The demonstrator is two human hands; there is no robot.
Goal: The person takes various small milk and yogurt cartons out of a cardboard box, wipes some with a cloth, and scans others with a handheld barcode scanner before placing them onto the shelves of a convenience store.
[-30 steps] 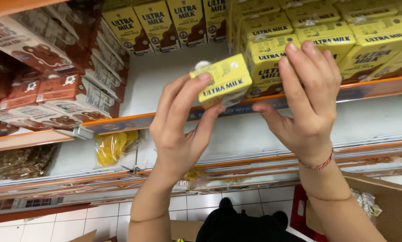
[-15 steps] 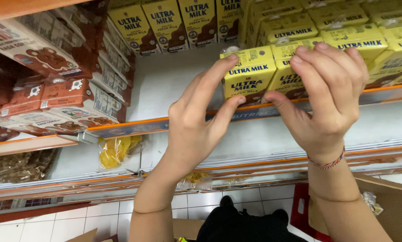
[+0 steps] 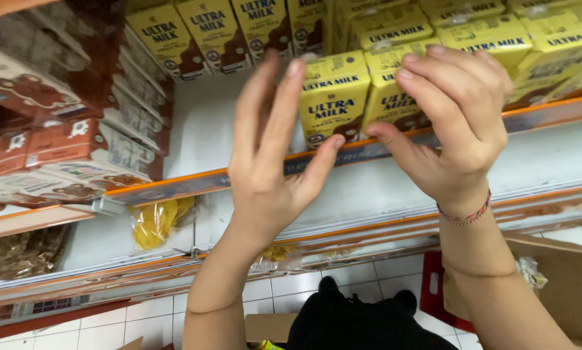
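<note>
Yellow carton [image 3: 333, 97] standing at the shelf lip [image 3: 194, 183], upper centre of frame, left hand [image 3: 271, 162] spread open beside it, right hand [image 3: 456, 120] curled loosely over the neighbouring carton [image 3: 387, 87], likely to tip off the edge if nudged.

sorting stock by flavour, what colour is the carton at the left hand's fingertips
Yellow carton, seen in the head view.

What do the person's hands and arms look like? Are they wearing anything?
Both arms are bare, with no sleeves or gloves. The right hand has a thin braided bracelet of red and mixed colours at the wrist. The left hand wears nothing. Fingernails look short and unpainted.
</note>
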